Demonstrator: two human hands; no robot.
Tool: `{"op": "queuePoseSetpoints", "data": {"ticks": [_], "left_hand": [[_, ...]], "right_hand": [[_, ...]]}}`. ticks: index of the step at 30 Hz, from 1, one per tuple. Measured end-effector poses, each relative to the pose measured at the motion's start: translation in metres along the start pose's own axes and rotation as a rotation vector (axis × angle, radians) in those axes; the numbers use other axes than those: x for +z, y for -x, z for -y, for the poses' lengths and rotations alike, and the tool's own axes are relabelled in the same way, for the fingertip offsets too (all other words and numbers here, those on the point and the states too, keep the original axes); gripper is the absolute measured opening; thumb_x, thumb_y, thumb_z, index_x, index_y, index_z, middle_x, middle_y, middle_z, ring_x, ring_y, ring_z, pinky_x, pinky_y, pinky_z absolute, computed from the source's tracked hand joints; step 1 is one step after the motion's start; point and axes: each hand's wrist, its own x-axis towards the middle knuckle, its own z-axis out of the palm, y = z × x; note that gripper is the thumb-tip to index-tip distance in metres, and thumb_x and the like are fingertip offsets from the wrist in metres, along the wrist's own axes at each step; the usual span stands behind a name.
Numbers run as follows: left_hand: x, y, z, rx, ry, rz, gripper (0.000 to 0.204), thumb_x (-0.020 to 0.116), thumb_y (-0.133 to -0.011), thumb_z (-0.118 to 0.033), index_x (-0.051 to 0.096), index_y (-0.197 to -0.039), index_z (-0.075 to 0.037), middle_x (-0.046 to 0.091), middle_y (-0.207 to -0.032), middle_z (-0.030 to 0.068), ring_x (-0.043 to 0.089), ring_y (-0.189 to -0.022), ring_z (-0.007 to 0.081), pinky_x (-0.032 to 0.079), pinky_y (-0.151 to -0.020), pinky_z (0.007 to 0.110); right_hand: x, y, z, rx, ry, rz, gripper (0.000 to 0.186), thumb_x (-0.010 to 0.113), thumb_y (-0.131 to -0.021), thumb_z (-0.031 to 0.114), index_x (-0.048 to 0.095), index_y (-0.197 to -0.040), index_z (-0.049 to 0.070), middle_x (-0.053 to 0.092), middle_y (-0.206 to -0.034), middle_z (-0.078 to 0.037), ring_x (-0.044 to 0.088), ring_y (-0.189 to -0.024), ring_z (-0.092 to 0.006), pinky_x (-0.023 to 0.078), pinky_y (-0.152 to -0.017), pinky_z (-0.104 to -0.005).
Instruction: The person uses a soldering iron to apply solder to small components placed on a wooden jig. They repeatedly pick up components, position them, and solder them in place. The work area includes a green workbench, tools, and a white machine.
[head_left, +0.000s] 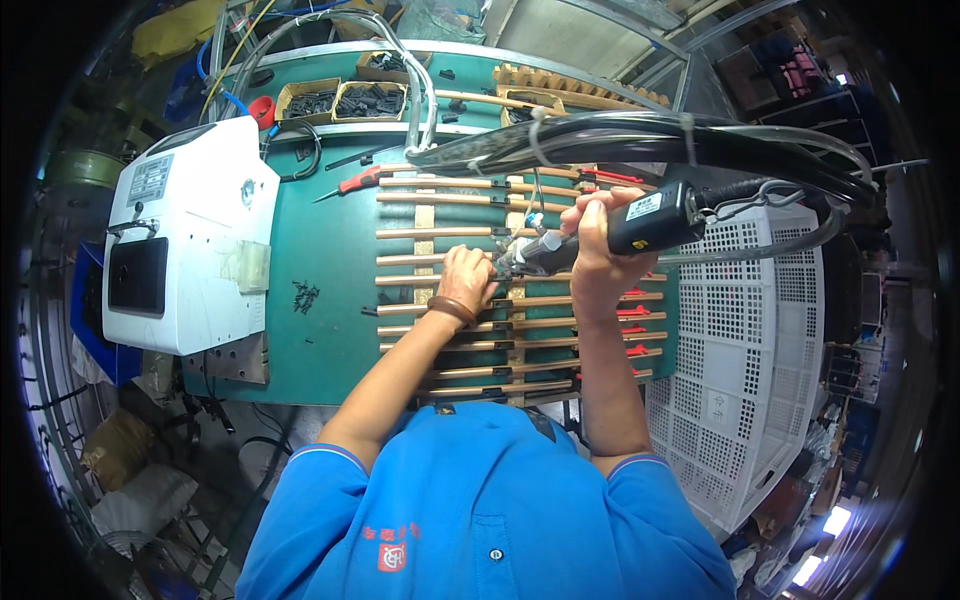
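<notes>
In my right hand (598, 245) is a black powered screwdriver (655, 220), held slanting with its nose down to the left. Its metal tip reaches a light brown rod (397, 260) with black fittings, close to my left fingertips. My left hand (467, 278) is closed on this rod beside the tool tip; the fingertips are partly hidden. Similar rods lie side by side across two wooden strips (425, 217), with black pieces near their middles. Several carry red parts (636, 312) at their right ends. A bracelet circles my left wrist.
A white machine (185, 235) stands left on the green table (310, 350). Thick black hoses (640, 140) arch overhead to the right. A red-handled screwdriver (358, 182) and small black pieces (305, 296) lie nearby. Boxes of black parts (370, 101) sit behind; a white perforated crate (735, 340) stands right.
</notes>
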Motion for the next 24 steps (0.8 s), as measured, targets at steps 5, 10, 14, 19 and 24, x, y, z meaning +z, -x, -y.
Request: {"op": "queuePoseSetpoints", "data": {"ticks": [5,10,14,19,24], "left_hand": [[-0.001,0.0,0.0,-0.015,0.015,0.03,0.028,0.075,-0.061,-0.011,0.058,-0.082,-0.007,0.053,-0.091,0.0116,0.049,-0.097,0.0333,0.036,-0.093,0.045],[0.0,0.002,0.002,-0.023,-0.025,0.045,0.03,0.075,-0.062,-0.014,0.058,-0.084,-0.003,0.054,-0.095,0.0163,0.048,-0.104,0.0388,0.034,-0.098,0.049],[-0.001,0.002,0.001,-0.039,-0.027,0.07,0.031,0.075,-0.063,-0.014,0.058,-0.085,-0.002,0.054,-0.097,0.0171,0.047,-0.106,0.0403,0.034,-0.099,0.05],[-0.001,0.001,0.0,-0.029,-0.02,0.056,0.031,0.075,-0.063,-0.014,0.058,-0.085,-0.001,0.054,-0.097,0.0171,0.047,-0.105,0.0401,0.034,-0.098,0.05],[-0.001,0.001,0.0,-0.014,-0.016,0.028,0.032,0.075,-0.062,-0.014,0.058,-0.085,-0.001,0.054,-0.096,0.0169,0.047,-0.104,0.0394,0.034,-0.098,0.05]], "right_hand": [[-0.004,0.004,-0.013,0.019,0.075,0.021,0.027,0.05,-0.081,-0.01,0.047,-0.105,0.002,0.058,-0.082,-0.01,0.059,-0.063,-0.0156,0.051,-0.058,-0.0284],[0.001,0.012,-0.017,-0.016,0.051,0.006,0.017,0.05,-0.08,-0.012,0.051,-0.094,-0.001,0.06,-0.078,-0.01,0.06,-0.062,-0.0149,0.052,-0.058,-0.0278],[-0.007,0.014,-0.025,-0.089,0.169,0.055,0.012,0.051,-0.081,-0.012,0.053,-0.089,-0.003,0.06,-0.073,-0.009,0.06,-0.059,-0.0137,0.052,-0.055,-0.0257],[0.002,0.016,-0.016,-0.013,0.149,-0.008,0.012,0.051,-0.082,-0.012,0.053,-0.09,-0.003,0.061,-0.074,-0.009,0.06,-0.059,-0.0135,0.052,-0.056,-0.0259],[-0.003,0.015,-0.02,0.004,0.146,-0.008,0.012,0.053,-0.082,-0.01,0.053,-0.091,-0.002,0.061,-0.077,-0.01,0.06,-0.062,-0.0138,0.052,-0.059,-0.0257]]}}
